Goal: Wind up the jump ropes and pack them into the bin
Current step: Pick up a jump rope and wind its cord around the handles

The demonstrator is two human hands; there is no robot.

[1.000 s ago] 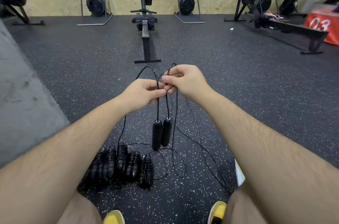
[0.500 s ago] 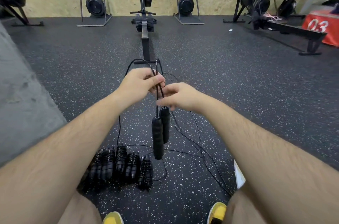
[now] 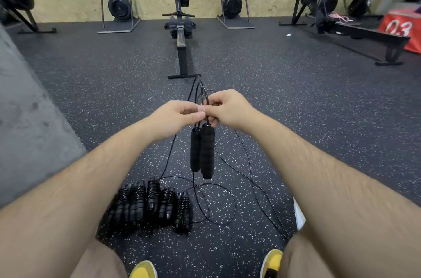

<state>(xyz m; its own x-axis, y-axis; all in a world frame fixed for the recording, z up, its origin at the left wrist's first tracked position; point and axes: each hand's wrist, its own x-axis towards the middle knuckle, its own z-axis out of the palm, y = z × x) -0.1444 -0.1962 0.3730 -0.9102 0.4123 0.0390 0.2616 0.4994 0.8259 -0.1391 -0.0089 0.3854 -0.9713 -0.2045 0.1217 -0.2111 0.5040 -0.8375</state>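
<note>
Your left hand and right hand, fingers curled, pinch the jump rope just above its two handles. The handles hang side by side, upright, free ends pointing down, over the floor just beyond the wound ropes; its slack lies right of them.

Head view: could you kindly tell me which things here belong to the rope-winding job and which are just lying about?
Job: left hand and right hand, both pinching the loose cord; its two black handles hanging below; the row of wound ropes on the floor.
Lying about: rowing machine; red box marked 03; white scrap on the floor.
</note>
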